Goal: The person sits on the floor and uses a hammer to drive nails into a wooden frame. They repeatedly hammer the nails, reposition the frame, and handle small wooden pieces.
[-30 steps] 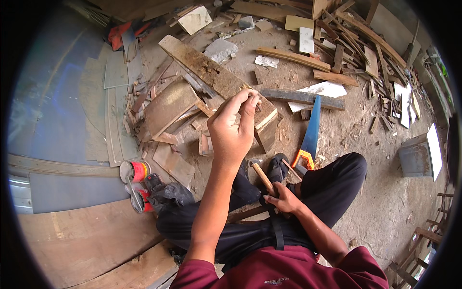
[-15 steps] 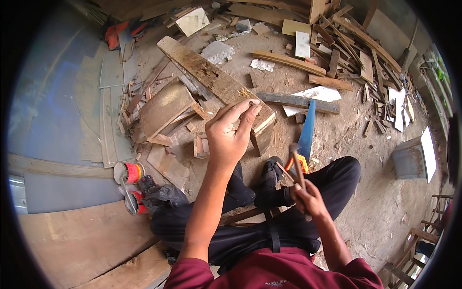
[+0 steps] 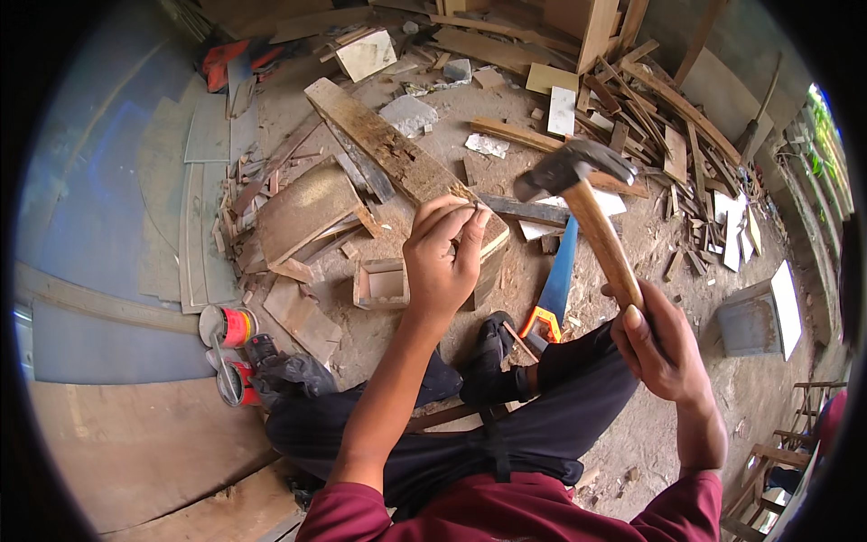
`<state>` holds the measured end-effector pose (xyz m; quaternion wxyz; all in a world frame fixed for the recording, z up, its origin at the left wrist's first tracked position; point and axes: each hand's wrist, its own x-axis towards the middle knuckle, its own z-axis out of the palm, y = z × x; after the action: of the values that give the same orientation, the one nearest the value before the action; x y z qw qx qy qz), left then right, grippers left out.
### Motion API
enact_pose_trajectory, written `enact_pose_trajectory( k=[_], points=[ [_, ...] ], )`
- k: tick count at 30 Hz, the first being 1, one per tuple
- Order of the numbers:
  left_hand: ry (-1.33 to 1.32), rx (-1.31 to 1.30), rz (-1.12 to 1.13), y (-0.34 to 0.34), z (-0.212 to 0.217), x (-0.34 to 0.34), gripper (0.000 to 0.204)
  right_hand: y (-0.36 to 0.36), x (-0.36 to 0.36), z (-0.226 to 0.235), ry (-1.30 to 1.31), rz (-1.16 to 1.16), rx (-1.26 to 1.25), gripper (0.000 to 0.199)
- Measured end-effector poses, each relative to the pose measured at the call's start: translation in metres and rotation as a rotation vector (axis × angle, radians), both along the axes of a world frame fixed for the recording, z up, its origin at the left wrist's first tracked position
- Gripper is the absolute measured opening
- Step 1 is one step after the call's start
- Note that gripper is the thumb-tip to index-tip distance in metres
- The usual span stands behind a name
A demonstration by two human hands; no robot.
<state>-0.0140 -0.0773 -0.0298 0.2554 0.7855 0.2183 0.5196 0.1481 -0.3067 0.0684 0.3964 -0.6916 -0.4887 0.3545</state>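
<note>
Head view: gripping the hammer by its handle in the right hand, just lifted higher, apparently to working height, right of the left hand; with the latter, pinching something tiny, unidentifiable, over the wooden beam, contact unclear.

Hammer: dark metal head, dull with a few brighter worn patches; bare wood handle, smooth, faint sheen. Thick timber: rough, matt, face pitted and splintered. Handsaw: smooth blue blade, low sheen; hard orange plastic handle. Cans: glossy red sides, smeared pale rims. Black bag: thin plastic, crinkled, shiny along folds. Shirt: maroon cloth, matt. Trousers: dark cloth, matt. Plywood sheet: smooth, dull. Ground: rough, dusty.
</note>
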Motion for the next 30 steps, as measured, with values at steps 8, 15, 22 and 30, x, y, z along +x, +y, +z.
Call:
enact_pose_trajectory(
  k=[8, 15, 22, 30],
  points=[
    [-0.05, -0.165, -0.058, -0.005, -0.001, 0.001, 0.017, 0.021, -0.005, -0.008, -0.135, 0.041, 0.091, 0.038],
    [-0.086, -0.192, -0.071, -0.004, -0.001, 0.001, 0.017, 0.019, -0.011, -0.002, 0.049, -0.023, -0.08, 0.038],
    [-0.072, -0.177, -0.06, -0.003, -0.002, 0.002, 0.017, 0.015, -0.008, -0.01, 0.014, 0.013, 0.008, 0.041],
    [-0.092, -0.114, -0.034, -0.003, -0.002, 0.006, 0.012, 0.017, -0.007, -0.011, -0.044, 0.026, 0.031, 0.038]
  ],
)
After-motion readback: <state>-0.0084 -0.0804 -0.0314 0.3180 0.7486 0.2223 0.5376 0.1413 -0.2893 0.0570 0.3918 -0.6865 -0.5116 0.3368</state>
